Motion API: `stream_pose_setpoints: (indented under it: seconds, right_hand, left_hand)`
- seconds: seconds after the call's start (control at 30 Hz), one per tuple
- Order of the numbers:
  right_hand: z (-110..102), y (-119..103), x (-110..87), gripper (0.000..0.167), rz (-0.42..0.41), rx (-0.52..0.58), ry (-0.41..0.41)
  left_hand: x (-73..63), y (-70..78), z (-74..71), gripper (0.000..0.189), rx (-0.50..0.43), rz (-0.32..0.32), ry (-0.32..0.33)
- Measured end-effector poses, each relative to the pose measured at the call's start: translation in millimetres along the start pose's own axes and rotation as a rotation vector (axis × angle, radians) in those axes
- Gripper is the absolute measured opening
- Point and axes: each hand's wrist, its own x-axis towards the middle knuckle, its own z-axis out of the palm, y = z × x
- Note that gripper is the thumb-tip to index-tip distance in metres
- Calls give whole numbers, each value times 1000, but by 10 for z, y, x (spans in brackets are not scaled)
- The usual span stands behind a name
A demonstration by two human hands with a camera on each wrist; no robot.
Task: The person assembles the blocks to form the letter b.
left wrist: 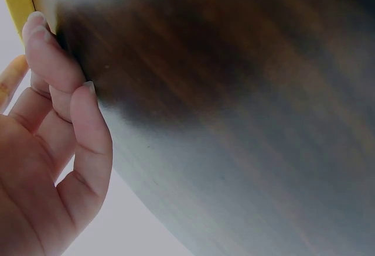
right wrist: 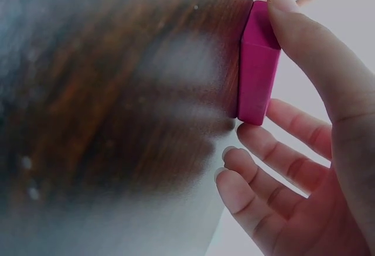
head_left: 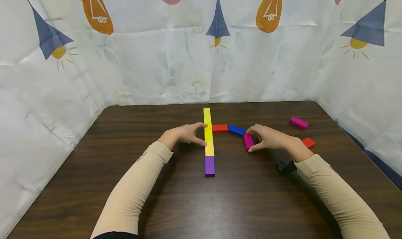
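Observation:
In the head view a straight column of blocks runs away from me: a purple block (head_left: 209, 166) nearest, then yellow blocks (head_left: 208, 132) beyond it. My left hand (head_left: 187, 133) is at the column's left side, thumb and forefinger spread apart and touching the yellow blocks. From the column's right side extend a red block (head_left: 220, 128) and a slanted blue block (head_left: 236, 130). A magenta block (head_left: 248, 141) follows, angled toward me. My right hand (head_left: 267, 137) pinches it between thumb and fingers at its two ends. In the right wrist view the magenta block (right wrist: 258, 80) lies on the table.
Farther right on the dark wooden table (head_left: 176, 204) lie a loose magenta block (head_left: 299, 122) and a red block (head_left: 309, 142), the latter partly behind my right wrist. A patterned white curtain (head_left: 141, 68) stands around the table's back and sides.

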Motion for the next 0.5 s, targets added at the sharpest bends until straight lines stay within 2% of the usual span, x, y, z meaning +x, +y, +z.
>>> stream_pose_setpoints:
  seconds: [0.5]
  right_hand:
    - [7,10,0,62,-2,3,1]
  left_hand:
    - [8,-3,6,91,8,0,3]
